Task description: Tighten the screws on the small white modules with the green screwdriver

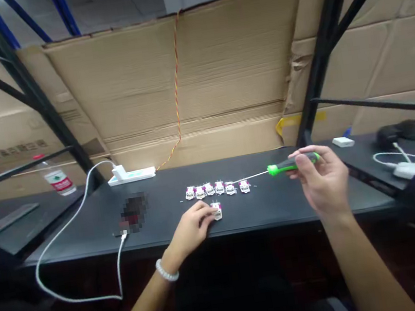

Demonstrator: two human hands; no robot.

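Observation:
My right hand (321, 175) grips a screwdriver (289, 164) by its green and black handle, its fingers closed round it. The thin metal shaft points left, its tip seen just above the right end of a row. In that row lie several small white and purple parts (219, 188), close together, with tiny prongs on top. Nearer the table's front edge, my left hand (192, 226) pinches one more white and purple part (218, 211) at its left side. The fingertips of that hand are partly hidden. A pale beaded bracelet (167, 270) circles the left wrist.
A white power strip (132, 175) with a plugged-in charger stands at the back left of the black table (277, 207). Its cable loops past the front edge to a blurred dark device (133, 213). A water bottle (58, 178) stands left; shelf posts (316, 51) flank both sides.

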